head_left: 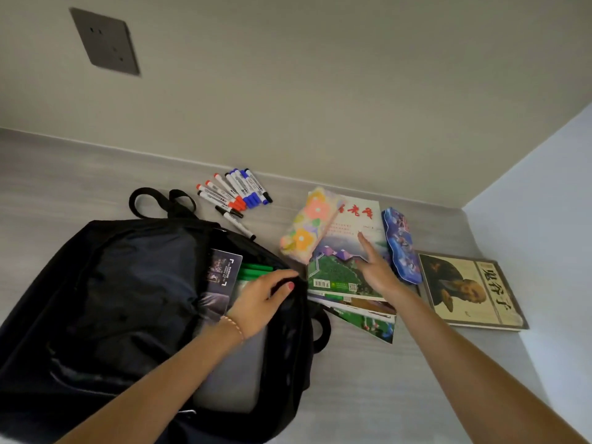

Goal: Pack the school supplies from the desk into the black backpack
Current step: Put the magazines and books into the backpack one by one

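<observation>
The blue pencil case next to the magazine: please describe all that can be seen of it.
The blue pencil case is a long, rounded box with a glossy surface that looks like tin or hard plastic, printed with a busy picture in blue, white and red. It appears closed. It lies on the grey desk, between the landscape-cover magazine and the beige portrait book. The right hand partly hides its near edge.

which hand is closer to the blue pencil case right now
Right. The right hand reaches over the magazine, just beside the blue pencil case. The left hand is farther off, gripping the black backpack opening.
</observation>
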